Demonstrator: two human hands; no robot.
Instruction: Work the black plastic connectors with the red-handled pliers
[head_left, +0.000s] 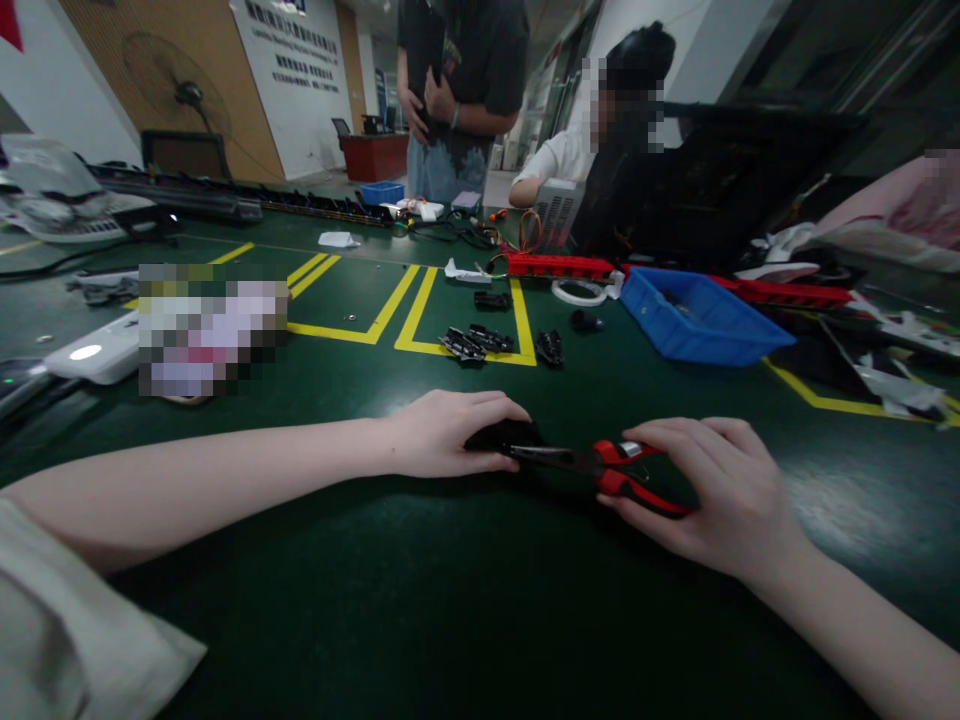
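My left hand (457, 430) grips a small black part (499, 436) between thumb and fingers, just above the dark green table (360, 590). My right hand (712, 490) is wrapped round the red and black handles of long-nose pliers (615, 468). Their jaws point left and reach the black part; whether they pinch it I cannot tell. Beyond my hands, several similar black parts (480, 342) lie in and beside a yellow-taped rectangle (465, 353).
A blue bin (705, 315) stands right of the black parts, with a white tape roll (579, 292) to its left. A white device (97, 350) lies at left. Across the table are a large black panel (720, 180), a standing person (465, 90) and a seated person (555, 150).
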